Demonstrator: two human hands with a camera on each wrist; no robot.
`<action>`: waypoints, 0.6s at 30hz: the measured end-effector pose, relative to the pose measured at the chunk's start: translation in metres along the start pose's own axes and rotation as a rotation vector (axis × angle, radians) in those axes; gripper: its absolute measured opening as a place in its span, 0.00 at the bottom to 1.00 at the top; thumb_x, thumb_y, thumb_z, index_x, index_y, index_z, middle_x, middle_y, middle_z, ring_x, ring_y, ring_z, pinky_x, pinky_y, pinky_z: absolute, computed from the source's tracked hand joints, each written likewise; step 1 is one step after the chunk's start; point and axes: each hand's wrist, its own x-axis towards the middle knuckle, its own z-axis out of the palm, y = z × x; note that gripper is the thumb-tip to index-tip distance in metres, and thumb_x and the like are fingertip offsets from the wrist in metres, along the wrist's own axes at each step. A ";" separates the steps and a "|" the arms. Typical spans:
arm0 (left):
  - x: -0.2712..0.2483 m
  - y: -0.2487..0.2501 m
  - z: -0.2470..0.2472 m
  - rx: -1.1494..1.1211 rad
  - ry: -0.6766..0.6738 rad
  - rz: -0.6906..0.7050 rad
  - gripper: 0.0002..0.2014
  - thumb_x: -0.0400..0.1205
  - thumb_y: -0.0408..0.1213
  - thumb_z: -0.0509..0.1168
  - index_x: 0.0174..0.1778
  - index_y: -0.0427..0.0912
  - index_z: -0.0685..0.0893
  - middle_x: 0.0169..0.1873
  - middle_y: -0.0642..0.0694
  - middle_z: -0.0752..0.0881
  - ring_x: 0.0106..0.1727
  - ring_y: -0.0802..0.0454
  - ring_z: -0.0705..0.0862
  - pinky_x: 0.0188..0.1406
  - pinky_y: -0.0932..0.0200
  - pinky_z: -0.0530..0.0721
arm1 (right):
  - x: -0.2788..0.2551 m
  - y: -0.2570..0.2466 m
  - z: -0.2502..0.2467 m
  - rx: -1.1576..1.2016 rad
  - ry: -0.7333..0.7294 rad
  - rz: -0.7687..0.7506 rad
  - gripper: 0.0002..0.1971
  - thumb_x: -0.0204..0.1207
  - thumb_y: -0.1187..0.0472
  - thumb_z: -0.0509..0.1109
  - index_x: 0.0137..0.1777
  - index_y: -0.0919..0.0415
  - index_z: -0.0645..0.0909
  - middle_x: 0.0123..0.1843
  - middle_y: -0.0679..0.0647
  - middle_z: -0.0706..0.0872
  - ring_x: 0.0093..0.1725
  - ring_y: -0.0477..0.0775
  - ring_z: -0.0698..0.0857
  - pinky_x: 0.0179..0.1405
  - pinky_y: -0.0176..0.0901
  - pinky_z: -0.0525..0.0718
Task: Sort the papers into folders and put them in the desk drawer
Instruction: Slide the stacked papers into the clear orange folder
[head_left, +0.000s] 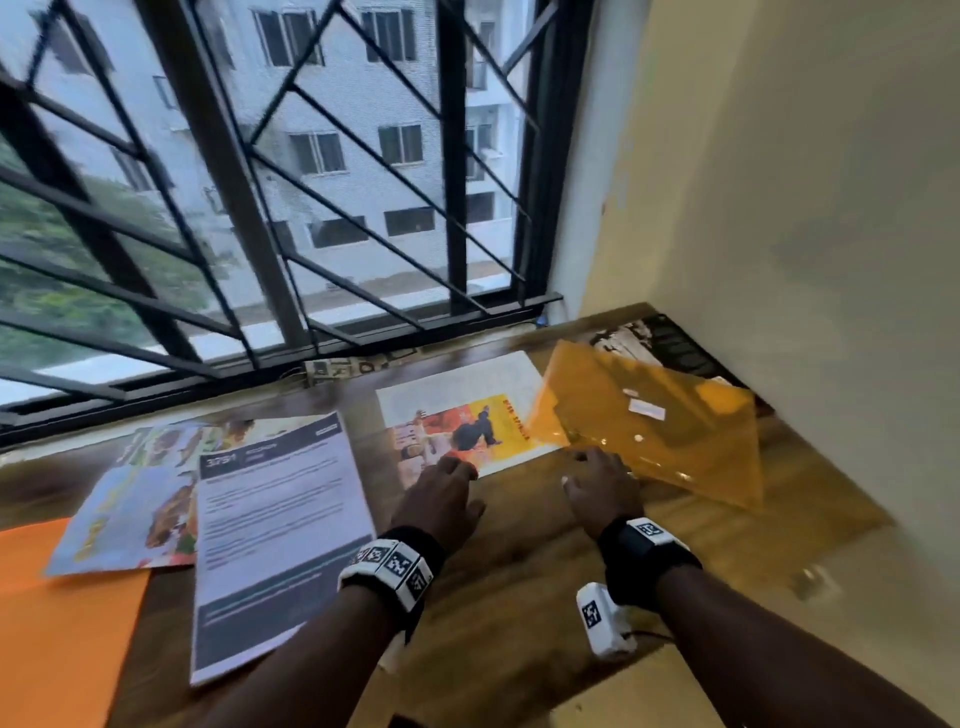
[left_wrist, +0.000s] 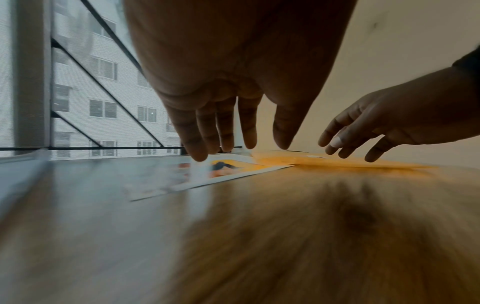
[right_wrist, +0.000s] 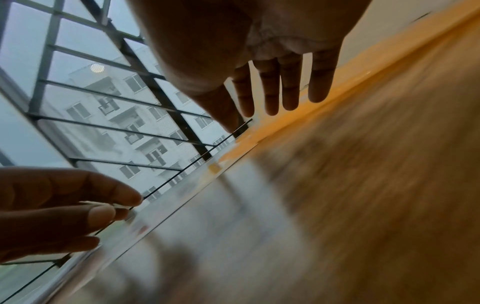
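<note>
At the far left of the wooden tabletop (head_left: 519, 561) lies a flat orange paper folder (head_left: 57, 613), its corner under a colourful food flyer (head_left: 130, 499). Overlapping that flyer is a white printed sheet with dark header bands (head_left: 275, 540). Further right lies a picture page with a yellow and orange illustration (head_left: 467, 410), and a translucent amber plastic folder (head_left: 654, 421) covers its right edge, partly resting on a dark black-and-white print (head_left: 670, 343) by the wall. Behind everything runs a black window grille (head_left: 291, 208). The left hand (head_left: 441, 499) reaches out with straight, relaxed fingers (left_wrist: 197, 131), tips at the picture page's near edge; contact is probably light, though blur hides it. The right hand (head_left: 602, 486), fingers (right_wrist: 291, 82) likewise extended and gripping nothing, sits at the amber folder's near corner.
</note>
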 end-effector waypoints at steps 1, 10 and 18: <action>0.007 0.007 0.004 -0.006 -0.011 0.017 0.21 0.82 0.50 0.67 0.70 0.47 0.79 0.71 0.46 0.77 0.70 0.44 0.77 0.67 0.47 0.80 | 0.005 0.011 -0.006 0.003 0.006 0.009 0.20 0.74 0.52 0.70 0.65 0.54 0.77 0.67 0.60 0.80 0.66 0.67 0.79 0.65 0.55 0.78; 0.049 0.073 0.035 -0.056 -0.105 0.084 0.23 0.83 0.48 0.66 0.73 0.47 0.75 0.76 0.46 0.74 0.72 0.43 0.76 0.70 0.48 0.79 | 0.068 0.071 -0.046 -0.091 -0.046 0.007 0.23 0.74 0.50 0.71 0.69 0.50 0.76 0.73 0.57 0.77 0.70 0.63 0.77 0.70 0.56 0.77; 0.055 0.092 0.050 -0.051 -0.128 0.081 0.23 0.83 0.52 0.65 0.72 0.49 0.75 0.75 0.47 0.73 0.68 0.46 0.78 0.64 0.51 0.82 | 0.101 0.092 -0.039 -0.401 -0.104 -0.134 0.33 0.76 0.44 0.69 0.77 0.52 0.63 0.83 0.58 0.63 0.79 0.64 0.67 0.70 0.64 0.76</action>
